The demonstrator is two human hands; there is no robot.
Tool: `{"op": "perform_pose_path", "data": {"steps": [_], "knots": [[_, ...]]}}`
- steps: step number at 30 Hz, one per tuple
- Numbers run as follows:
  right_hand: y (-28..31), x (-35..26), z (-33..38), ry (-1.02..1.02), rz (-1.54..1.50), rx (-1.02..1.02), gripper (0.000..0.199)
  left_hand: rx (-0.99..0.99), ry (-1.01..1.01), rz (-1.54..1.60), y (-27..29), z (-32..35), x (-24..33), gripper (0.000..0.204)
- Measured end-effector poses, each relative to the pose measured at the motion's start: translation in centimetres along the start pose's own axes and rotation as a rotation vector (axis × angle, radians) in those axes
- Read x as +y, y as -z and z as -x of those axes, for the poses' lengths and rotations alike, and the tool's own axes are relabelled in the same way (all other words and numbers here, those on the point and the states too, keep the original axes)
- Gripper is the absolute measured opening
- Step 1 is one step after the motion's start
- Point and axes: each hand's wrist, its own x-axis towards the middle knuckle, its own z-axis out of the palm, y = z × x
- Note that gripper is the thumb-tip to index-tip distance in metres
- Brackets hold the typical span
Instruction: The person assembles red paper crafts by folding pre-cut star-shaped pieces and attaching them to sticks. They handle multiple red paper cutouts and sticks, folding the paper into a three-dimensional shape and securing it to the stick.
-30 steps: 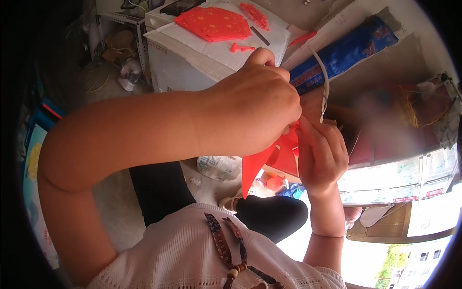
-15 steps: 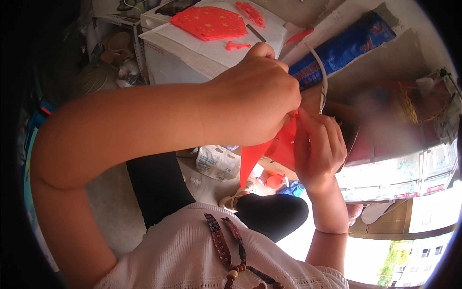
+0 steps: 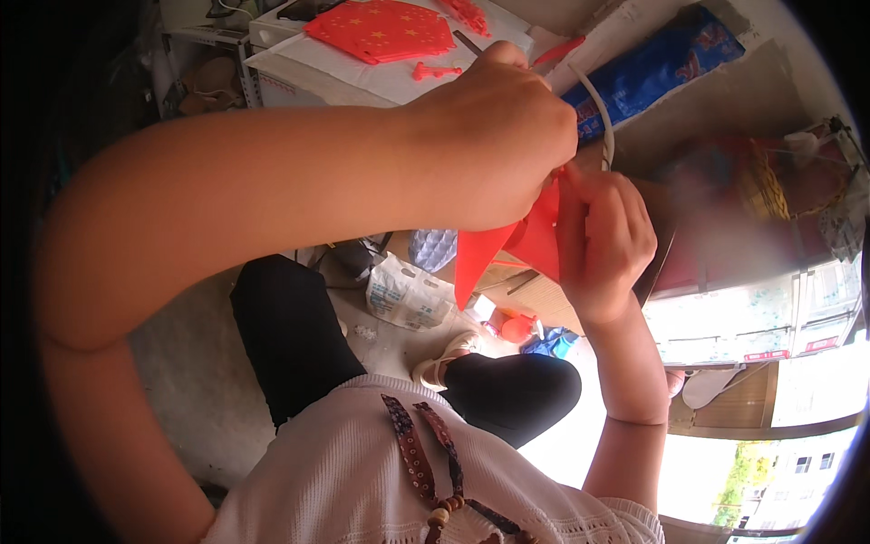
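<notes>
My left hand [image 3: 512, 136] is closed, its back toward me, and its fingertips are mostly hidden behind it. Just to the right, my right hand [image 3: 609, 240] pinches the top of a thin red sheet [image 3: 484, 257]. Both hands meet at the sheet's upper edge, where a small red bit shows between the fingertips. The sheet hangs below them in pointed, folded panels, its visible face plain. Beyond my left arm, a stack of red flags with yellow stars [image 3: 379, 33] lies on a white-topped table [image 3: 362, 77]. A small red plastic piece [image 3: 437, 71] lies near the stack.
More red pieces [image 3: 467, 15] and a dark flat strip [image 3: 468, 43] are on the table. A blue packet [image 3: 657, 72] lies at the upper right. On the floor stand a white printed bag [image 3: 408, 295] and a red round item [image 3: 518, 327]. A cardboard box [image 3: 535, 304] is below the sheet.
Both hands and the red sheet have moved slightly upward in the picture, still together. The table has shifted up and left in view. The grip looks the same.
</notes>
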Motion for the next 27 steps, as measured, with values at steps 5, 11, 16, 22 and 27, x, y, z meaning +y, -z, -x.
{"op": "perform_pose_path", "data": {"steps": [5,11,16,22,27], "knots": [[-1.0,-0.7,0.0,-0.149,0.055,-0.019,0.016,0.098,-0.025,-0.038,-1.3,-0.4,-1.2,0.005],[2.1,0.8,-1.7,-0.349,-0.295,-0.223,0.012,0.047,-0.085,-0.174,0.3,-1.0,-1.1,0.008],[3.0,1.5,-2.5,-0.253,-0.259,-0.298,0.011,0.095,-0.172,-0.272,1.0,-1.7,0.1,0.010],[3.8,1.6,-2.8,-0.096,-0.077,-0.398,0.009,0.095,-0.255,-0.244,1.0,-2.4,0.3,0.017],[3.4,1.7,-2.6,0.024,0.033,-0.403,0.011,0.069,-0.252,-0.299,1.7,-2.4,0.7,0.016]]}}
